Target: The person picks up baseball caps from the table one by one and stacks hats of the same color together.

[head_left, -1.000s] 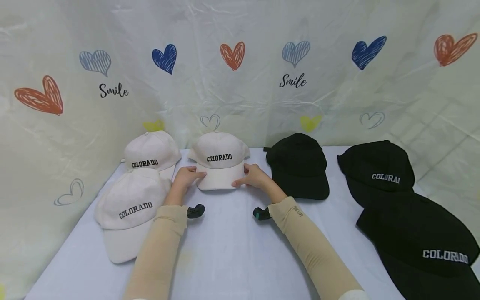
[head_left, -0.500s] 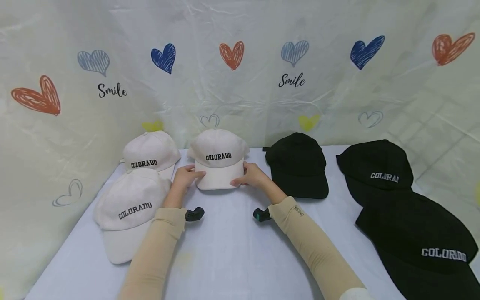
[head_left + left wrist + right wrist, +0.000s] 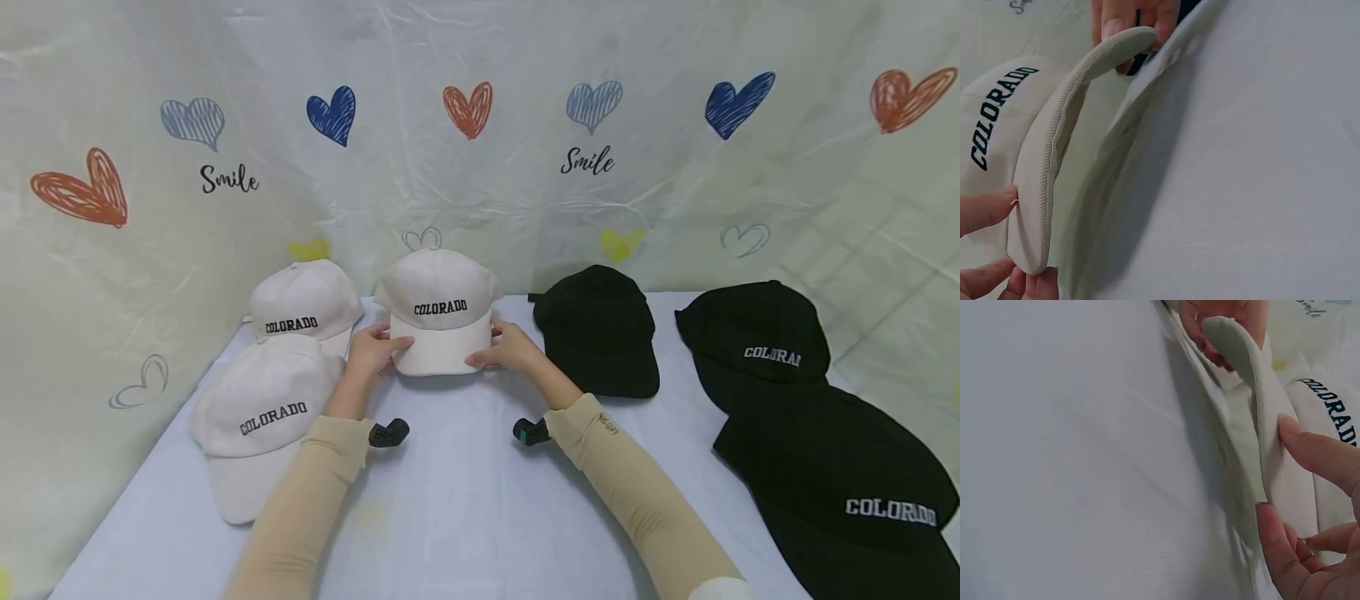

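A white baseball cap (image 3: pixel 440 287) lettered COLORADO in black is at the back middle of the table, its brim toward me. My left hand (image 3: pixel 371 352) pinches the brim's left side, thumb on top and fingers below. On the brim's right side my right hand (image 3: pixel 512 347) pinches it the same way. Both wrist views show the curved brim (image 3: pixel 1038 187) raised off the cloth, with a shadow below. Near my left forearm lie two more white caps, one at the back (image 3: pixel 303 300) and one nearer (image 3: pixel 262 408), partly overlapping. Right of my right hand sits a black cap (image 3: pixel 596 333).
Two black COLORADO caps, one farther back (image 3: pixel 757 333) and one nearer (image 3: pixel 847 475), overlap at the right. A pale curtain (image 3: pixel 510 200) printed with hearts hangs behind the white-covered table (image 3: pixel 450 508). Small black devices stick out at both wrists.
The held white cap has risen slightly from the table, tilting up, with both hands still gripping its brim. The other caps stay where they were.
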Demonstrator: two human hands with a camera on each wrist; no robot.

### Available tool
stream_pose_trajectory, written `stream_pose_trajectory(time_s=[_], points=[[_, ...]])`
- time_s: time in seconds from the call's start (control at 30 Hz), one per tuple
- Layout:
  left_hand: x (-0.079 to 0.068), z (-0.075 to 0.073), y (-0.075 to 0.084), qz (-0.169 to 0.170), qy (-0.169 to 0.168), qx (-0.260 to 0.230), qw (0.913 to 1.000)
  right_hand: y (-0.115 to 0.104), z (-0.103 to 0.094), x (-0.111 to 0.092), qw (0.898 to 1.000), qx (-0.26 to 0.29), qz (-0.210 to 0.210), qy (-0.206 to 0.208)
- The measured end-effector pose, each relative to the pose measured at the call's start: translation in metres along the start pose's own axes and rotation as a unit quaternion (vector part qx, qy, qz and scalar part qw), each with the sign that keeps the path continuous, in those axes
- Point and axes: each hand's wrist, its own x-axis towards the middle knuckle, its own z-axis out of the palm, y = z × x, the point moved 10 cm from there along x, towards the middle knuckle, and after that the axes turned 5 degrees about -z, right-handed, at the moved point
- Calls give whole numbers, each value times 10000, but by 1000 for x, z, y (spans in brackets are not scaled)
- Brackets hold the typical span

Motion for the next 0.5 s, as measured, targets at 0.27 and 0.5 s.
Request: stream_pose_trajectory(time_s=[0.27, 0.5], points=[[-11, 1, 1, 123, -226, -135, 9996, -6, -4, -9, 9999, 96, -99, 46], [-13, 3, -4, 33, -457, -307, 9985, -4, -7, -18, 9994, 328, -19, 114]])
